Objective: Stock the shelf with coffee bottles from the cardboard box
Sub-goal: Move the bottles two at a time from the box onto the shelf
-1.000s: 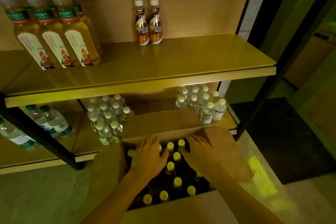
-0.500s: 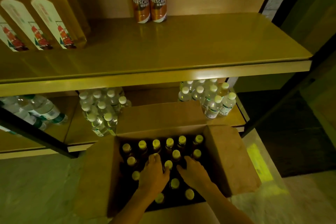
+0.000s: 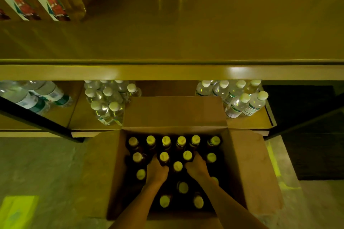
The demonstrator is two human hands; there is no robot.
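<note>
Slim bare forearms (image 3: 136,203) lead to bare left grip (image 3: 157,171) and right grip (image 3: 197,169).

The cardboard box (image 3: 247,163) is plain brown card, matt and slightly fibrous. The shelf (image 3: 167,24) is a smooth, glossy wood-look board that reflects light. The water bottles (image 3: 238,104) are clear, shiny plastic. The coffee bottles (image 3: 164,157) have smooth caps. The floor (image 3: 46,163) looks like dull mottled stone.
</note>
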